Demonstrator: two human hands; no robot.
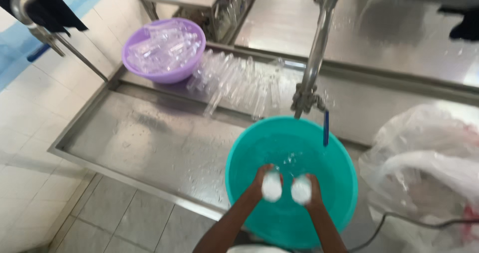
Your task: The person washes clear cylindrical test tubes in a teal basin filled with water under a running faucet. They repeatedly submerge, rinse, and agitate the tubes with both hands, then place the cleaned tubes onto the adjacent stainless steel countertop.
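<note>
Both my hands reach into a teal plastic basin filled with water. My left hand is closed around a small clear plastic bottle, which looks white and blurred. My right hand grips a second clear bottle right beside the first. The two bottles are almost touching over the water. A metal tap pipe comes down to the basin's far rim, with a blue handle next to it.
A purple basin full of clear bottles sits at the far left of the wet steel trough. Several clear bottles lie in a row beside it. A large clear plastic bag bulges at the right. White floor tiles lie below.
</note>
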